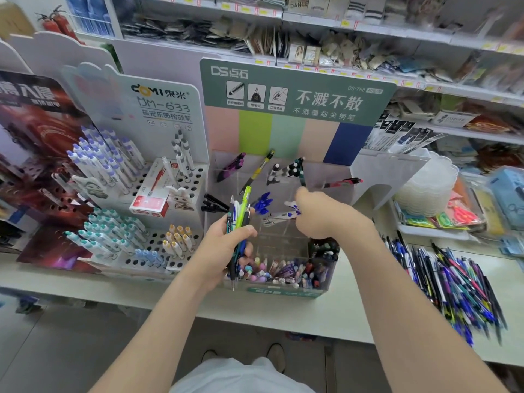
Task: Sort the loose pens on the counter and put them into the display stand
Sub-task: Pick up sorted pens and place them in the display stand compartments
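Over the display stand (326, 171), the right hand (320, 215) pinches a white pen (280, 215); the left hand's (226, 248) gripped, fanned bundle (240, 214) may slip.

A single head-worn camera looks forward and down, close over the counter (283, 313), facing the display stand (312, 80) and the far shelves (397, 35).

Lime-green pen (244, 205) (blue-white pile (450, 290))

Bright even light; edges blurred, warped (fisheye); shadows faint.
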`<state>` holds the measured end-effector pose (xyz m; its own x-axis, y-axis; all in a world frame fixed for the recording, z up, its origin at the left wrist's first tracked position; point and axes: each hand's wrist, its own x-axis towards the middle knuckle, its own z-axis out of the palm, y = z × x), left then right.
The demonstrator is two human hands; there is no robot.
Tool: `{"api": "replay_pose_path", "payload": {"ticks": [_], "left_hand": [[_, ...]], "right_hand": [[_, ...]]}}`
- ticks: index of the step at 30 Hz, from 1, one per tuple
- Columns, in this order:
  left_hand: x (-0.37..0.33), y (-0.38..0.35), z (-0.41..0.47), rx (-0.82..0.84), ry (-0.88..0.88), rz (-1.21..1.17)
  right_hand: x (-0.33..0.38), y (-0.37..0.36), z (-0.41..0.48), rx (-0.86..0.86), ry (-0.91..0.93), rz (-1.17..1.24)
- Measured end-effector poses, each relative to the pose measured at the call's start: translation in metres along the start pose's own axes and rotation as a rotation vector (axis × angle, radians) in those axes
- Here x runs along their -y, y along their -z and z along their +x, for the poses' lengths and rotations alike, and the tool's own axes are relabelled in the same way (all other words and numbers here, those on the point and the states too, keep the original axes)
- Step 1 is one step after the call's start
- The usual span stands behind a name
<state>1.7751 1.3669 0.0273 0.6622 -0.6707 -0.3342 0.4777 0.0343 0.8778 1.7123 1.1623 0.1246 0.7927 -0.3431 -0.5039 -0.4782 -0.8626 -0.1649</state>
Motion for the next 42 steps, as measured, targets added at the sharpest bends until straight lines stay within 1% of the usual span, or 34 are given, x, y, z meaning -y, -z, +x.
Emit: {"api": "replay_pose_path", "payload": {"ticks": [4,6,8,12,13,15,16,17,18,19,20,23,26,27,29,31,33,35,37,38,42], "left_hand": [[0.003,0.001,0.0,-0.018,0.017,-0.014],[0.002,0.001,-0.002,-0.024,0.024,-0.016],[0.001,0.001,-0.003,-0.029,0.028,-0.015],[0.0,0.002,-0.003,-0.017,0.035,0.004],[0.0,0.002,-0.003,-0.009,0.038,0.002],[0.0,0.002,-0.003,0.03,0.036,-0.013],[-0.001,0.003,-0.004,0.071,0.036,-0.027],[-0.002,0.003,-0.004,0.122,0.04,-0.039],[-0.003,0.002,-0.005,0.172,0.048,-0.051],[-0.005,0.0,-0.005,0.21,0.056,-0.066],[-0.006,-0.003,-0.006,0.238,0.062,-0.088],[-0.008,-0.013,-0.005,0.245,0.054,-0.155],[-0.009,-0.019,-0.004,0.243,0.047,-0.161],[-0.009,-0.019,-0.004,0.259,0.05,-0.162],[-0.01,-0.02,-0.004,0.298,0.064,-0.162],[-0.012,-0.021,-0.004,0.32,0.088,-0.15],[-0.013,-0.023,-0.004,0.29,0.117,-0.119],[-0.012,-0.025,-0.003,0.23,0.137,-0.099],[-0.011,-0.027,-0.003,0.241,0.136,-0.1],[-0.01,-0.029,-0.003,0.259,0.137,-0.098],[-0.009,-0.034,-0.006,0.325,0.149,-0.076]], "right_hand": [[0.007,-0.002,0.021,-0.103,0.013,-0.198],[0.008,-0.002,0.027,-0.151,0.002,-0.224],[0.01,-0.001,0.029,-0.205,-0.002,-0.198],[0.003,-0.008,0.027,-0.298,-0.015,-0.019],[0.002,-0.012,0.023,-0.37,-0.021,-0.004],[0.002,-0.025,0.013,-0.604,0.003,0.071],[0.007,-0.032,0.005,-0.706,0.035,0.18],[0.014,-0.038,-0.004,-0.746,0.069,0.339],[0.021,-0.044,-0.011,-0.698,0.083,0.509],[0.028,-0.05,-0.017,-0.602,0.088,0.659],[0.033,-0.058,-0.018,-0.513,0.077,0.754],[0.032,-0.073,-0.018,-0.418,0.033,0.925],[0.027,-0.074,-0.024,-0.192,0.06,1.247],[0.025,-0.074,-0.026,-0.143,0.066,1.311],[0.023,-0.073,-0.03,-0.118,0.064,1.373],[0.021,-0.073,-0.032,-0.137,0.055,1.432],[0.021,-0.075,-0.033,-0.201,0.036,1.464],[0.02,-0.078,-0.032,-0.329,0.004,1.42],[0.018,-0.081,-0.03,-0.44,-0.007,1.303],[0.015,-0.081,-0.03,-0.469,-0.003,1.229],[0.004,-0.083,-0.025,-0.502,0.013,0.973]]}}
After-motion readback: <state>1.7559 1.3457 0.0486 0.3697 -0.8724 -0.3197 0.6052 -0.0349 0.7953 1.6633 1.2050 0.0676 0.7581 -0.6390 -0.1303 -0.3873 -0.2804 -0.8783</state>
